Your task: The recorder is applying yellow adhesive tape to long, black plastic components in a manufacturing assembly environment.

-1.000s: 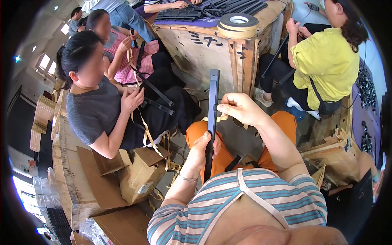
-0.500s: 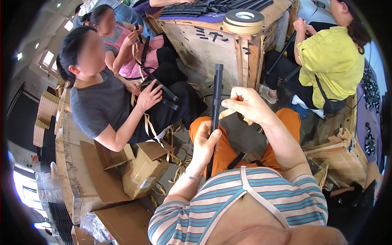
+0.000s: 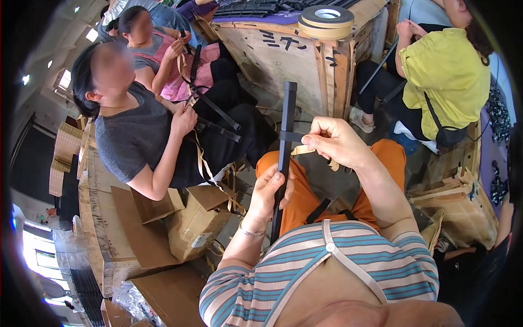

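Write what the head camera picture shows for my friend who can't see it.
A person's left hand holds a black bar; the right hand pinches a black strip across it, with a pale ribbon hanging below. Other people sit nearby, by a crate topped with tape rolls.

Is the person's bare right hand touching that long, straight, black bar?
Apart. The head view shows a gap between the bare right hand and the long, straight, black bar, crossed by a narrow, flat black strip.
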